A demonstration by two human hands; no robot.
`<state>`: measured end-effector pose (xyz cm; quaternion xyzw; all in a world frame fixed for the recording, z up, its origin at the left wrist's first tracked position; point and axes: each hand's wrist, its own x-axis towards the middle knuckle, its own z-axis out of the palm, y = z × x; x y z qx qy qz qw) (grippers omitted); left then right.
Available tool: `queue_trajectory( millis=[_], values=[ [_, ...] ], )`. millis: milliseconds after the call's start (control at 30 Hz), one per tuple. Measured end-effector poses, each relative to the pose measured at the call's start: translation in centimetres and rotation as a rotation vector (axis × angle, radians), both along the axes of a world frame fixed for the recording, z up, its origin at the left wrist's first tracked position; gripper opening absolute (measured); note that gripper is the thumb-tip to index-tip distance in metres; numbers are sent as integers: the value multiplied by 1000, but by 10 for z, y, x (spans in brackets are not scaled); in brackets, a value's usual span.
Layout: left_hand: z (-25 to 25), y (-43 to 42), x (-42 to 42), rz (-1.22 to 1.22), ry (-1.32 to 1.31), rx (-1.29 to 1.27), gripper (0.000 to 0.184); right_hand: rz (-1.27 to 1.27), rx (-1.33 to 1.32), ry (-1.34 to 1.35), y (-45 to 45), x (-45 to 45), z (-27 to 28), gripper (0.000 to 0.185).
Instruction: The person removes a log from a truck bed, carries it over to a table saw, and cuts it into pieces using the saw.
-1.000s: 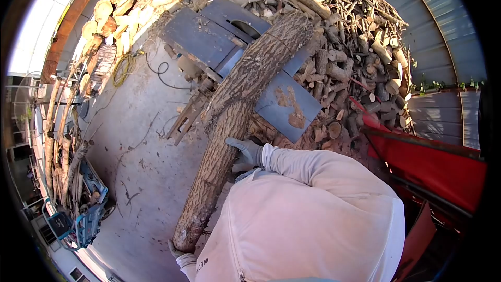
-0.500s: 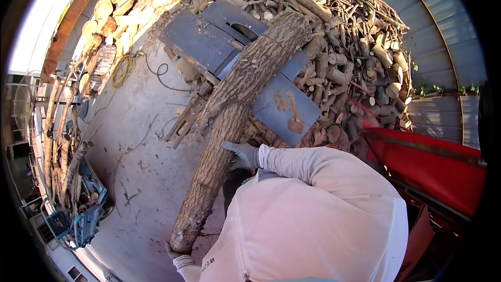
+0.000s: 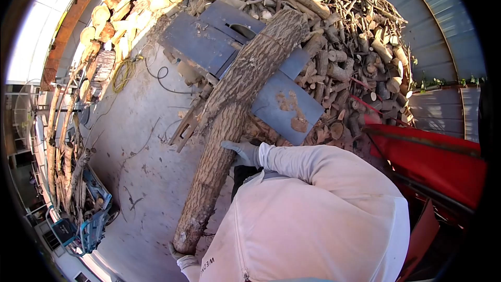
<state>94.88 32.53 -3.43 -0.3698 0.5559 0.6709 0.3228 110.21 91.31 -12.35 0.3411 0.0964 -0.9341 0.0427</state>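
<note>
A long, thick log (image 3: 229,109) with rough bark slants across the view. Its upper part rests over a blue-grey metal table (image 3: 195,44), where a curved disc edge (image 3: 242,31) shows in a slot. My gloved right hand (image 3: 243,154) grips the side of the log around its lower middle, thumb on the bark; the other fingers are partly hidden. At the near end, my gloved left hand (image 3: 180,252) cups the butt of the log from below, with most of its fingers out of sight behind the wood.
Cut firewood (image 3: 339,68) is heaped behind and right of the table. Red metal panels (image 3: 428,162) stand close on my right. To the left are a blue cart (image 3: 96,214) loaded with branches, a coiled yellow cord (image 3: 123,74), and twigs on the concrete floor (image 3: 141,162).
The view has turned slightly, shifting the cart and floor to the right. Both hands keep their places on the log, which has hardly moved against the table.
</note>
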Motion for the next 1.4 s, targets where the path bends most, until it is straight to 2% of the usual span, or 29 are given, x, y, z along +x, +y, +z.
queue_trajectory(
  millis=[133,367,700,800,1000,1067,1400],
  values=[
    [-1,-4,-4,12,-10,-5,89,-31,-40,-4,2,-3,0,80],
    [32,47,10,-65,134,-285,89,-76,-31,-13,3,-8,5,79],
    [24,36,5,-57,123,-268,89,-33,-45,33,11,-10,14,82],
    [32,50,10,-57,127,-282,88,-20,-25,-5,12,-10,18,72],
    [34,54,11,-66,136,-282,87,-31,-1,-17,12,-12,14,75],
    [31,50,9,-63,121,-253,86,-21,1,26,12,-14,8,84],
    [24,51,4,-36,160,-314,84,11,42,12,18,-18,16,86]
  ],
)
